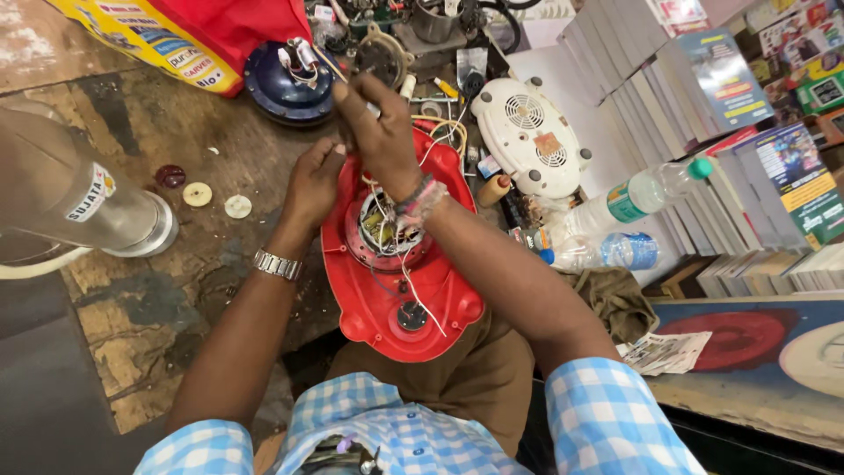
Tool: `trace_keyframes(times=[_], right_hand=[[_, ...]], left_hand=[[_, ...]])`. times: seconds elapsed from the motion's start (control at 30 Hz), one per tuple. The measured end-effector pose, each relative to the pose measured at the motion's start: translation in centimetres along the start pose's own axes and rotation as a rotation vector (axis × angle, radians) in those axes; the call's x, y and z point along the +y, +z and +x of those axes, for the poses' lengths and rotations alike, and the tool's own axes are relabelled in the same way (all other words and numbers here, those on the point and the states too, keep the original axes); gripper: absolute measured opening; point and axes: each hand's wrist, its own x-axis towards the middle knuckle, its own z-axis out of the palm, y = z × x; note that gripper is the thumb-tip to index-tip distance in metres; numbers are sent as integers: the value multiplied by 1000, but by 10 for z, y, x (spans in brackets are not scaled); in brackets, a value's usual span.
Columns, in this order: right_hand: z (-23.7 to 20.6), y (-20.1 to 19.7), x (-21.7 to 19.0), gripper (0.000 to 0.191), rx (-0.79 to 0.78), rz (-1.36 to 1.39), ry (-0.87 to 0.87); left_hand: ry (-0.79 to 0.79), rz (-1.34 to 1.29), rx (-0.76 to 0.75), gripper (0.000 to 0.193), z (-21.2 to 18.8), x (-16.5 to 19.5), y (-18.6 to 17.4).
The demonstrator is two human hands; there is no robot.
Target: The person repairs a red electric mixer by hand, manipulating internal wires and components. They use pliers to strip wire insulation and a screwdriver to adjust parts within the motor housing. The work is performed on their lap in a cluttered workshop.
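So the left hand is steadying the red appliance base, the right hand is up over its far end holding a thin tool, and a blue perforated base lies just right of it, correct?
Not quite. In the head view, the perforated base to the right is white, not blue. The rest stands: the left hand steadies the red appliance base, and the right hand holds a thin tool over its far end.

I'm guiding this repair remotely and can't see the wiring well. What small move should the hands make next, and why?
Probably draw the wire in the right hand a little further clear of the motor cavity. The right hand is raised above the red appliance base, pinching something thin near a white wire, while the left hand steadies the base's edge. The tangle of wires inside looks crowded.
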Motion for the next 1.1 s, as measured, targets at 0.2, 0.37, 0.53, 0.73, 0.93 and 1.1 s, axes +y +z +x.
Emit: trace_keyframes(times=[0.2, 0.37, 0.53, 0.73, 0.93, 1.1], right_hand=[[-16, -15, -35, 30, -187, -93, -22], [-27, -43, -85, 33, 57, 59, -26], [-78, -85, -157, 38, 191, 110, -295], [-125, -116, -217, 39, 224, 53, -426], [-162, -125, -215, 38, 228, 191, -390], [-154, -115, -208, 31, 186, 192, -495]], left_hand=[[77, -103, -10, 29, 0, -3, 0], [206, -187, 343, 30, -29, -14, 19], [331, 55, 493, 40, -98, -6, 40], [822, 1086, -233, 46, -78, 29, -61], [1114, 1250, -439, 29, -73, 46, -66], [966, 1306, -145, 24, -123, 48, 14]])
